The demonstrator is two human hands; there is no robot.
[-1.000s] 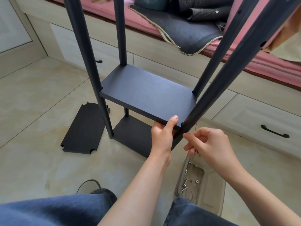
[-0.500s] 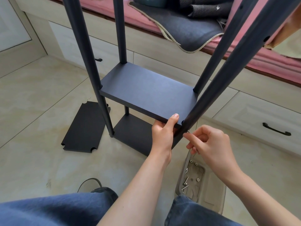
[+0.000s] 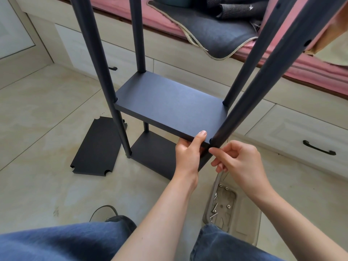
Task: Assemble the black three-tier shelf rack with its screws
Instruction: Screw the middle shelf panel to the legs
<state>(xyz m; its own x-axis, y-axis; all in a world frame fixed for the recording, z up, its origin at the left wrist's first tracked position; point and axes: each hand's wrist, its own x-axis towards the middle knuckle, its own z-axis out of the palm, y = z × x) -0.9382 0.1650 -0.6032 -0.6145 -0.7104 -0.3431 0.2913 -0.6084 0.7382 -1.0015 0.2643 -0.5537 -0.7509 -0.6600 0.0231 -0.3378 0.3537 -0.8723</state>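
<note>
L grip (image 3: 188, 153) holds shelf (image 3: 169, 108), R grip (image 3: 239, 162) pinches at post (image 3: 250, 87)

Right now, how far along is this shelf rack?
Done: the bottom shelf and middle shelf sit between the four poles. In hand: the left hand grips the middle shelf's near corner while the right hand pinches at the pole joint, probably a screw, though it's hidden. Left: the third shelf lies on the floor, and screws wait in the tray.
</note>
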